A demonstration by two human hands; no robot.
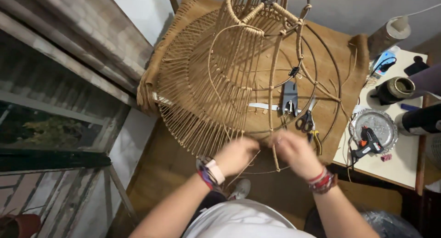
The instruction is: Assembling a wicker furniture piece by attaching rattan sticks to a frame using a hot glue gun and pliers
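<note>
A large wire lampshade frame (257, 59), partly wrapped in tan cord strands, hangs over a burlap-covered surface (342, 54). My left hand (235, 155) and my right hand (294, 153) meet at the frame's lower rim, both blurred, fingers pinched on tan cord (275, 157) that hangs down from the rim. A thin strand runs down between my wrists. Both wrists wear bands and bracelets.
On the burlap lie a knife (264, 106), a dark clamp tool (289, 98), scissors (304, 121) and pliers (316, 139). A white side table (409, 162) at right holds a glue gun (367, 141) on a metal plate, a twine spool (395, 88) and a roll. A wall stands at left.
</note>
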